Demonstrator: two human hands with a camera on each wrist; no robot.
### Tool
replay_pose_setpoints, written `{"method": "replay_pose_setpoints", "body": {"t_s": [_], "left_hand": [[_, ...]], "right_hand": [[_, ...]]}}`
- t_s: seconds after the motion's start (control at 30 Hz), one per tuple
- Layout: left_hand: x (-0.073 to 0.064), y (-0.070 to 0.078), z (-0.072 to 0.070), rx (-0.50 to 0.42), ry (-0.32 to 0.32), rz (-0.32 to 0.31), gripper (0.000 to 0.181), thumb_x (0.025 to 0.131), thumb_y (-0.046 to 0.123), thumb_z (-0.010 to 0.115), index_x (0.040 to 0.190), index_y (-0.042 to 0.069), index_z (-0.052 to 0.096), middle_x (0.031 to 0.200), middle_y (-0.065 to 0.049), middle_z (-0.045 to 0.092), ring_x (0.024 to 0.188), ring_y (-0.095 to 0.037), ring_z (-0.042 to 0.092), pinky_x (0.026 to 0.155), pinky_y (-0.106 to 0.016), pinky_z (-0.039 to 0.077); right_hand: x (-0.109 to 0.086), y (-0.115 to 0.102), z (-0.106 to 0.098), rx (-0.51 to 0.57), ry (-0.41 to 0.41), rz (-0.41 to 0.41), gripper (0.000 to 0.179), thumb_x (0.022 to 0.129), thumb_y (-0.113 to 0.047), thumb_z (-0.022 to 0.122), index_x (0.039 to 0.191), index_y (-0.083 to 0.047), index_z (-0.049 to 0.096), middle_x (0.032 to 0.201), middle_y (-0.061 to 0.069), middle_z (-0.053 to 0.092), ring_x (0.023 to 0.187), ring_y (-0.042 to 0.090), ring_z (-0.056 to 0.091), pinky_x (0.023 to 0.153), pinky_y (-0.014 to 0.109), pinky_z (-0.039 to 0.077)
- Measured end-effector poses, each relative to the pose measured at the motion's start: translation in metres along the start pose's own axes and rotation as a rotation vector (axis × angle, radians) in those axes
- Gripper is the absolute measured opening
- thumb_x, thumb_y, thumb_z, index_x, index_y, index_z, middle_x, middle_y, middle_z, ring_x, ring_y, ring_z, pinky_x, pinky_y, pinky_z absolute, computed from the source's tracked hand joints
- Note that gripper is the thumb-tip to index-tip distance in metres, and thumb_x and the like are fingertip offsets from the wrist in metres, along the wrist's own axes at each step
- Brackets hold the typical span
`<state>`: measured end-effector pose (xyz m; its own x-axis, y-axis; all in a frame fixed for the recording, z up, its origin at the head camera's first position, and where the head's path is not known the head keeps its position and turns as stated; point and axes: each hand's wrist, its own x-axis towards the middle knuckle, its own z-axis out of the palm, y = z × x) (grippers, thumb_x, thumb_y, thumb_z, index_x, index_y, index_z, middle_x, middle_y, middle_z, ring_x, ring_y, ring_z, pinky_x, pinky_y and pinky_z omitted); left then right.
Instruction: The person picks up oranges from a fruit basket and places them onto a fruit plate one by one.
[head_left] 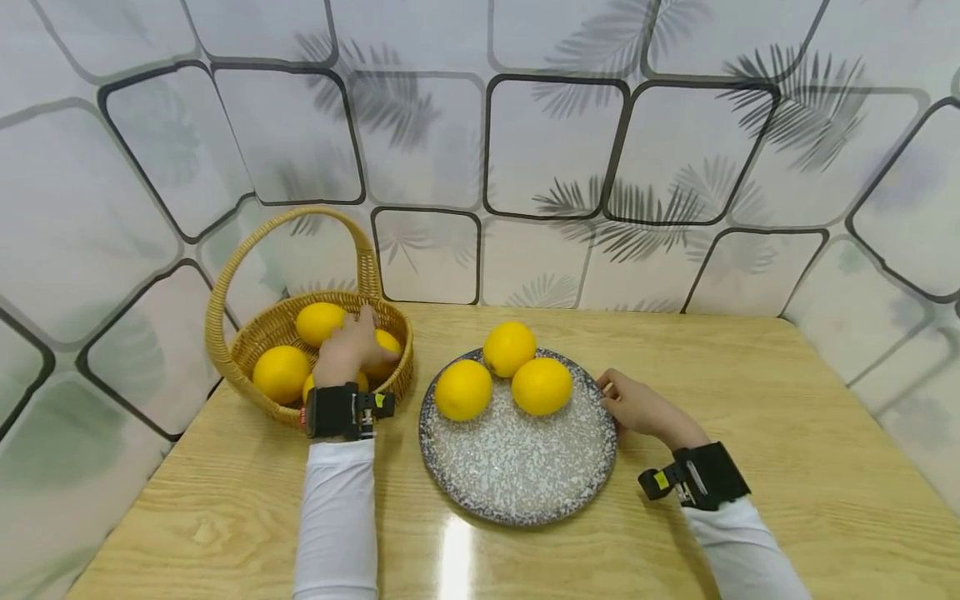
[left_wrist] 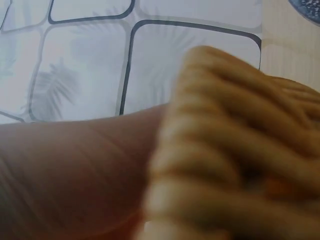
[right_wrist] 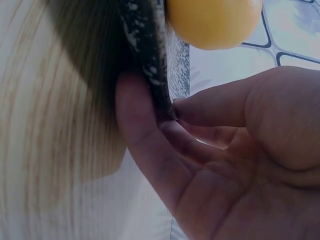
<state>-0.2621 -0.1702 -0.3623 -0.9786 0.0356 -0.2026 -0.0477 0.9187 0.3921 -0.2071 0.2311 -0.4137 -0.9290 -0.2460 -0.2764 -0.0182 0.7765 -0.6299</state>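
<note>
My left hand (head_left: pixel 354 343) reaches down into a wicker basket (head_left: pixel 258 329) and grips a lemon (head_left: pixel 387 343) near its right side, covering part of it. Close up in the left wrist view, the woven rim (left_wrist: pixel 215 125) hides the fingertips. On the right, my right hand (head_left: pixel 645 408) pinches the edge of a round speckled grey plate (head_left: pixel 525 467). The right wrist view has the thumb (right_wrist: pixel 215 105) over the dark rim and a finger (right_wrist: pixel 135 105) underneath. Three lemons sit on the plate's far half: a left one (head_left: pixel 463 390), a back one (head_left: pixel 510 349) and a right one (head_left: pixel 542 386).
Other lemons lie in the basket, one at the back (head_left: pixel 319 323) and one at the left (head_left: pixel 281 374). The basket's tall handle (head_left: pixel 221 287) arches above it. A light wooden table (head_left: pixel 757 400) meets a patterned wall covering (head_left: pixel 555 150) behind and at both sides.
</note>
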Motion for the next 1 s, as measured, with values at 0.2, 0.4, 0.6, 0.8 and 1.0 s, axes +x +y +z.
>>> {"method": "replay_pose_setpoints", "body": {"t_s": [0.2,0.4,0.6,0.8,1.0], "left_hand": [[-0.003,0.002,0.001,0.019,-0.061,-0.049,0.079,0.088,0.036,0.062,0.153,0.012,0.025,0.153,-0.037,0.020,0.132,-0.058,0.025,0.106,-0.071,0.034],[-0.004,0.001,-0.003,0.025,-0.060,-0.030,0.075,0.086,0.035,0.064,0.150,0.014,0.030,0.146,-0.044,0.027,0.124,-0.057,0.038,0.097,-0.069,0.043],[-0.010,-0.002,-0.012,0.039,0.031,0.015,0.075,0.081,0.038,0.066,0.145,0.011,0.036,0.139,-0.043,0.035,0.119,-0.056,0.043,0.094,-0.067,0.045],[-0.017,-0.007,-0.022,0.042,0.079,0.020,0.082,0.079,0.038,0.065,0.146,0.005,0.030,0.133,-0.043,0.039,0.116,-0.055,0.043,0.092,-0.068,0.045],[-0.021,-0.004,-0.028,0.031,0.091,0.022,0.096,0.078,0.040,0.065,0.150,-0.001,0.016,0.135,-0.044,0.041,0.118,-0.056,0.043,0.095,-0.068,0.044]], "right_hand": [[-0.001,0.001,0.002,-0.002,0.001,0.003,0.031,0.100,-0.008,0.043,0.127,0.006,0.044,0.110,0.029,0.060,0.074,0.022,0.061,0.066,0.035,0.057],[0.000,0.000,0.000,0.003,0.003,-0.005,0.031,0.099,-0.007,0.042,0.127,0.007,0.043,0.108,0.029,0.060,0.073,0.022,0.061,0.065,0.036,0.058],[-0.001,0.000,0.000,0.003,-0.006,0.001,0.031,0.100,-0.007,0.043,0.127,0.006,0.043,0.110,0.029,0.060,0.076,0.023,0.062,0.067,0.036,0.058],[0.000,0.002,0.002,0.001,0.016,-0.015,0.030,0.099,-0.006,0.042,0.126,0.006,0.044,0.107,0.029,0.061,0.073,0.022,0.061,0.065,0.036,0.057],[0.001,0.003,0.003,0.007,0.025,-0.011,0.029,0.099,-0.006,0.042,0.126,0.006,0.044,0.108,0.029,0.061,0.070,0.021,0.060,0.062,0.034,0.057]]}}
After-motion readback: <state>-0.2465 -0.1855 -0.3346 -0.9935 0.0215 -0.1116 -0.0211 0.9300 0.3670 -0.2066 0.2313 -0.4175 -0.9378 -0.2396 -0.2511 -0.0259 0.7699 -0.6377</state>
